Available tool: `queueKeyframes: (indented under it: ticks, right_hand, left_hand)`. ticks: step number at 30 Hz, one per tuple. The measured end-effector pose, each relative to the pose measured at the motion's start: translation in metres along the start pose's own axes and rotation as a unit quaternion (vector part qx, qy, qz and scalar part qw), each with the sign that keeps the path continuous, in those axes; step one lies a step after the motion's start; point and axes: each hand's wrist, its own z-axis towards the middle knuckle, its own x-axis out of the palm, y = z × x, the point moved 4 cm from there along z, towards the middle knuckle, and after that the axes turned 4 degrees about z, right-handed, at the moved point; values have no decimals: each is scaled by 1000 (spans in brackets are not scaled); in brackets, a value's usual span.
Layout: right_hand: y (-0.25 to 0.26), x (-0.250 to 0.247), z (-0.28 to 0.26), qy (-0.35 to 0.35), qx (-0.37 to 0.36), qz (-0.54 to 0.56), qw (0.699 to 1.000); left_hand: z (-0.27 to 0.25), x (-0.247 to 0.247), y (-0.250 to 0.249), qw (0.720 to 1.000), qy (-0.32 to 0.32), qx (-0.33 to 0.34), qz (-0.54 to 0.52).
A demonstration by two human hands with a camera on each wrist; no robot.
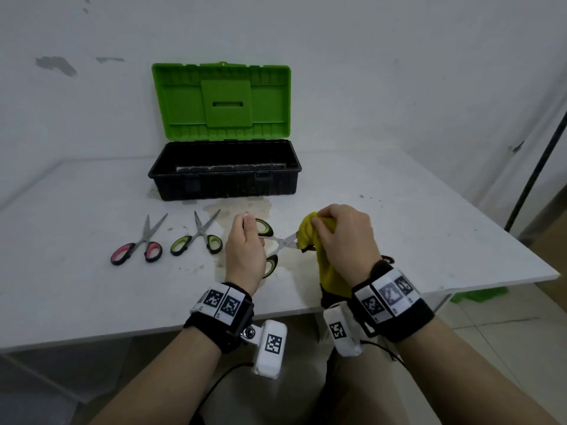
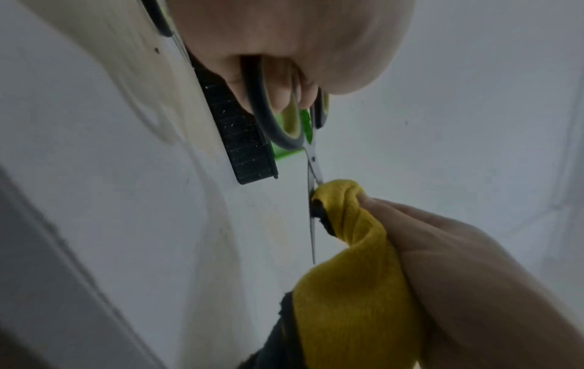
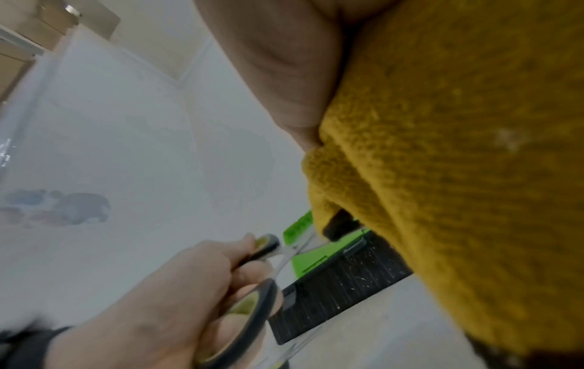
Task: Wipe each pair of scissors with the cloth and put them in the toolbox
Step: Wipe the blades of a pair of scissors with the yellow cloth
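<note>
the left hand (image 1: 245, 250) grips the handles of the green-and-black steel scissors (image 1: 283, 240), blades spread, above the white table's (image 1: 429, 240) near edge. the right hand (image 1: 343, 237) pinches the yellow cloth (image 1: 306, 231) around one blade. beyond the grip, the open green-lidded black toolbox (image 1: 224, 182); left lie two more pairs.
</note>
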Motion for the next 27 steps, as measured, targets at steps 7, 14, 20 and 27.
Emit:
queueKeyframes:
  ticks: [7,14,20,27]
  right_hand:
    - [17,27,-28,56,-97,-18,994]
    - [-29,2,-5,10,9,-48,999]
    - [-45,-20,-4,-30,13,-32,999]
    - [-38,-9,-17,-26,-15,-1,1000]
  left_hand:
    - [0,14,-5,998,15,-43,-38]
    - [12,-5,-9,988,-48,-98,-106]
    - [9,-6,-22,986,-45,-83,-138]
    - [2,7,-27,982,-18,-126,-140]
